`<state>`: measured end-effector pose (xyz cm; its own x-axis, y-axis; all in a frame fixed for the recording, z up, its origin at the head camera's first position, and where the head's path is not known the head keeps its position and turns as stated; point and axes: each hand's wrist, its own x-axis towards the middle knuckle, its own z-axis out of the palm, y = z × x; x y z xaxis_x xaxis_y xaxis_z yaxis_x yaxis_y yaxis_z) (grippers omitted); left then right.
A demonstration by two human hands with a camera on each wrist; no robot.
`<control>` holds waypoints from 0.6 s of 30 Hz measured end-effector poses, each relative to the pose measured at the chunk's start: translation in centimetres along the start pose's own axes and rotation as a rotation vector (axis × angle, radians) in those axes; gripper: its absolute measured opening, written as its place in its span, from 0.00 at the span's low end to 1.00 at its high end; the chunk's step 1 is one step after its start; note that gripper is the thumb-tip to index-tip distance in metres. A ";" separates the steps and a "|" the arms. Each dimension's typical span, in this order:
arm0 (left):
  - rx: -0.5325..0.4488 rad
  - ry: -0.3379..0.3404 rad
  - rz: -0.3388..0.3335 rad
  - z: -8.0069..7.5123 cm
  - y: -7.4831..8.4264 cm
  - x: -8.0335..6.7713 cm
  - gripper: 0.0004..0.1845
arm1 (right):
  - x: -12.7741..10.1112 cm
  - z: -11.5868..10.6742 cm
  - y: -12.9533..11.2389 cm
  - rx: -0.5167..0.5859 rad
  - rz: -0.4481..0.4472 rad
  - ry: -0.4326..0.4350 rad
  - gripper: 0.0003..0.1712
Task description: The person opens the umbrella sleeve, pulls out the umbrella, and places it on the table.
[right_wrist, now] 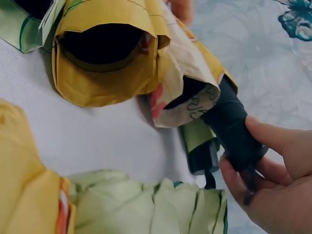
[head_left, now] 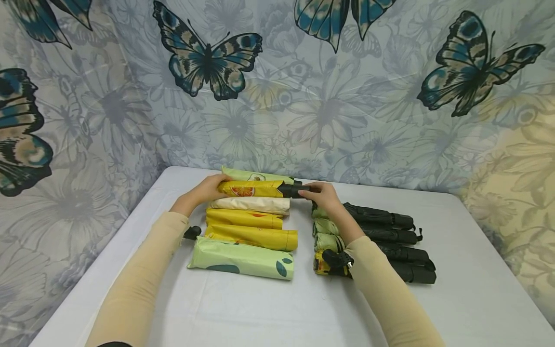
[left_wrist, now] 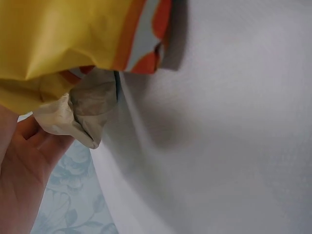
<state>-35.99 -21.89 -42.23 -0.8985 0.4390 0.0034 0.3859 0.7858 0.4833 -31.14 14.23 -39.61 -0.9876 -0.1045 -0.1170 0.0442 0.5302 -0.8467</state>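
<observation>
Between my two hands is a folded umbrella in a yellow sleeve [head_left: 262,189] with an orange-slice print. My left hand [head_left: 201,193] grips the sleeve's left end. At the other end, the fingers and thumb of my right hand [head_left: 323,195] pinch the black umbrella handle [right_wrist: 239,129], which sticks out of the sleeve. A light green sleeved umbrella [head_left: 238,172] with a black end lies just behind. In front sits a cream sleeve [head_left: 256,205], its mouth open in the right wrist view. My left fingers are partly hidden in the left wrist view.
Two yellow sleeves [head_left: 256,236] and a light green sleeve [head_left: 243,258] with leaf prints lie in the row towards me. Under my right forearm, several folded umbrellas [head_left: 403,253] with black shafts and green or yellow ends lie side by side. A butterfly-print curtain [head_left: 329,120] stands behind the white table [head_left: 243,313].
</observation>
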 end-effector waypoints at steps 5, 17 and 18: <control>-0.009 0.002 0.016 0.1 -0.4 -0.2 0.26 | -0.2 -0.6 0.3 0.050 0.038 -0.001 0.31; -0.048 0.027 0.006 0.2 -1.2 -0.5 0.17 | -0.6 -2.0 1.0 0.146 0.041 -0.030 0.35; -0.049 0.027 0.004 0.3 -1.2 -0.5 0.17 | -0.6 -2.1 1.0 0.168 0.044 -0.034 0.35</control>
<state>-35.93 -22.94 -43.04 -0.9024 0.4298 0.0289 0.3795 0.7615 0.5255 -30.80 16.62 -39.30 -0.9787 -0.1143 -0.1706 0.1142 0.3874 -0.9148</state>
